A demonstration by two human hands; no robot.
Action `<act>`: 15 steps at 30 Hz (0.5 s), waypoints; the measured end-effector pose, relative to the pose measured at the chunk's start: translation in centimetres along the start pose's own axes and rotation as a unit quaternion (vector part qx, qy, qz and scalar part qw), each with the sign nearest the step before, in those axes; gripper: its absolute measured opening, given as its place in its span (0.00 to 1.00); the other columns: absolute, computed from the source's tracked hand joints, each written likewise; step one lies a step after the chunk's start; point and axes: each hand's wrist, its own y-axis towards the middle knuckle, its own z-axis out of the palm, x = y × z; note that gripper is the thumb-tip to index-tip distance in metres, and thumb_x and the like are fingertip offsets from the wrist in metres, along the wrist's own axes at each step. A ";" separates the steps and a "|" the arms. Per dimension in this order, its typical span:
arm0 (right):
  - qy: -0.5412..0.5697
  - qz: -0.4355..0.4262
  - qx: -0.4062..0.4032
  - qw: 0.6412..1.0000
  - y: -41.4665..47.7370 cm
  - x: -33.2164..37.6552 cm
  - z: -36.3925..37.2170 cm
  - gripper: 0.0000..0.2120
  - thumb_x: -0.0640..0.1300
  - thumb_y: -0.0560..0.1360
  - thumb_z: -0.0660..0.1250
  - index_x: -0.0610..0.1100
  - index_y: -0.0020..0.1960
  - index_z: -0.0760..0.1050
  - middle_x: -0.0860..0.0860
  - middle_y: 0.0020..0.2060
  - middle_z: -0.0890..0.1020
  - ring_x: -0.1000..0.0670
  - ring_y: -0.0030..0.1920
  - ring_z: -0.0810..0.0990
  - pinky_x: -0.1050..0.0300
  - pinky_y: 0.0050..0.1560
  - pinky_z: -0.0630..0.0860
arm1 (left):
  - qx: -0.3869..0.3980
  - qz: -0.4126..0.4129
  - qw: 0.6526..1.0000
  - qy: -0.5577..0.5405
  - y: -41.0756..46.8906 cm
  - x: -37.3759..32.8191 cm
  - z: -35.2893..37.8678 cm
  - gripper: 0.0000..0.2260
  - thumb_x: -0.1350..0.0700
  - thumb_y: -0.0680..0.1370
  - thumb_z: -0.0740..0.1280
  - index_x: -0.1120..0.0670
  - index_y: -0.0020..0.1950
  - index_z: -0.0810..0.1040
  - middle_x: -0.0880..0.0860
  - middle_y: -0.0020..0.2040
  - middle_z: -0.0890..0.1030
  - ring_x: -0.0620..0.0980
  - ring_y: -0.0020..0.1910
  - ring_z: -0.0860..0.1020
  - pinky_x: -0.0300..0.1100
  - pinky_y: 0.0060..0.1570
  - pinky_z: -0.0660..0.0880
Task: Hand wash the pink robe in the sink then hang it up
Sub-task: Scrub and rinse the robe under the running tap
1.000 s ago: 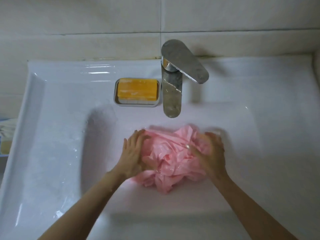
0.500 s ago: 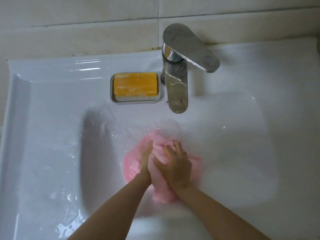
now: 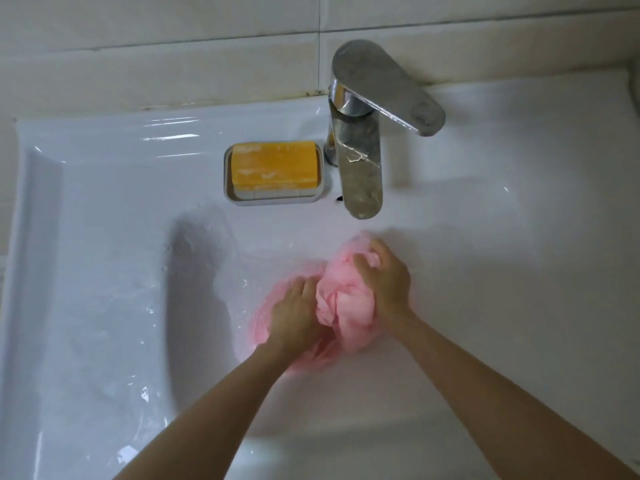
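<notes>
The pink robe (image 3: 346,303) is bunched into a wet ball in the basin of the white sink (image 3: 104,271), just below the tap spout. My left hand (image 3: 294,317) presses on its left side, fingers curled into the cloth. On the upper right of the bundle, my right hand (image 3: 384,278) grips a fold. Part of the robe spreads flat under my left hand and is partly hidden by it.
A chrome tap (image 3: 360,161) stands at the back of the sink, its lever pointing right. Left of it a yellow soap bar (image 3: 275,166) lies in a grey soap dish (image 3: 273,199). Beige wall tiles rise behind. Water drops sit on the left rim.
The hands, apart on the spread robe a second ago, came together and squeezed it into a ball; now the right hand has shifted up and right on the bundle.
</notes>
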 end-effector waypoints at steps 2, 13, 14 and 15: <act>-0.052 -0.127 0.003 0.991 -3.7 0.9 -0.2 0.19 0.58 0.66 0.58 0.46 0.43 0.78 0.49 0.36 0.80 0.47 0.36 0.78 0.57 0.34 0.72 | 0.047 -0.017 0.997 -0.064 -0.1 -0.9 0.0 0.24 0.50 0.78 0.61 0.57 0.72 0.63 0.52 0.63 0.71 0.54 0.66 0.71 0.39 0.58 0.70; -0.228 -0.197 0.013 0.953 0.4 -2.3 5.1 0.16 0.53 0.66 0.58 0.46 0.26 0.74 0.49 0.20 0.76 0.48 0.21 0.76 0.64 0.22 0.68 | -0.025 -0.004 0.999 -0.033 0.2 -0.9 0.2 0.19 0.49 0.79 0.55 0.55 0.67 0.65 0.52 0.56 0.76 0.51 0.51 0.76 0.39 0.43 0.69; -0.220 -0.184 0.038 0.957 0.7 -2.0 4.8 0.18 0.55 0.66 0.57 0.45 0.28 0.76 0.47 0.22 0.77 0.47 0.22 0.77 0.63 0.23 0.68 | -0.014 0.009 0.999 -0.048 0.3 -0.7 -0.2 0.18 0.50 0.78 0.59 0.55 0.66 0.66 0.52 0.55 0.76 0.51 0.50 0.76 0.39 0.44 0.69; -0.202 -0.160 0.059 0.965 0.9 -1.9 4.1 0.20 0.57 0.67 0.57 0.43 0.33 0.79 0.45 0.27 0.81 0.45 0.27 0.80 0.60 0.27 0.70 | -0.001 0.015 0.998 -0.059 0.4 -0.5 -0.8 0.18 0.51 0.77 0.62 0.55 0.64 0.67 0.52 0.55 0.76 0.51 0.51 0.76 0.39 0.45 0.70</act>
